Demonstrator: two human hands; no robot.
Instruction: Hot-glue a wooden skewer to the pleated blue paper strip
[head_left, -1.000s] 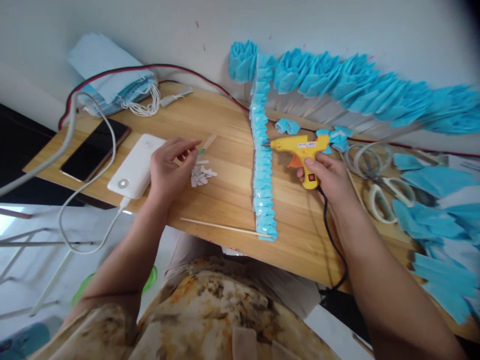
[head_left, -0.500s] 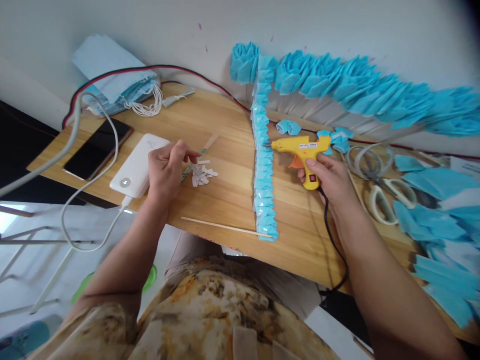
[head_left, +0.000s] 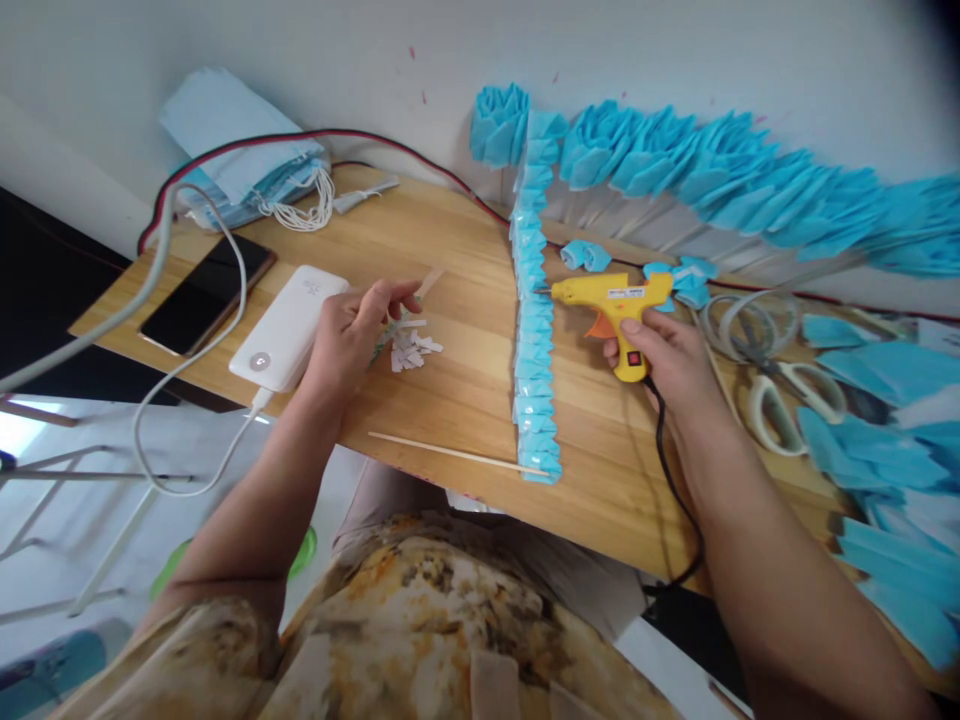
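Observation:
My right hand (head_left: pixel 667 358) is wrapped round the handle of a yellow glue gun (head_left: pixel 616 297), whose nozzle points left at a long strip of folded blue paper (head_left: pixel 534 330) lying across the wooden table (head_left: pixel 465 400). My left hand (head_left: pixel 351 335) hovers by a small pile of white paper scraps (head_left: pixel 411 348), fingertips pinched on a thin stick with a greenish end (head_left: pixel 397 318). A white power bank (head_left: pixel 289 327) lies just left of that hand.
A thin wooden skewer (head_left: pixel 450 453) lies near the table's front edge. A black phone (head_left: pixel 208 295), cables and stacked blue masks (head_left: pixel 240 170) sit at the left. Scissors (head_left: pixel 780 385), tape rolls (head_left: pixel 742 320) and blue paper pieces (head_left: pixel 877 430) crowd the right. A blue paper garland (head_left: pixel 712 180) runs along the wall.
My left hand curled its fingers in, then stretched them toward the scraps again with the thin stick. The right hand and glue gun barely moved; the view shifted slightly.

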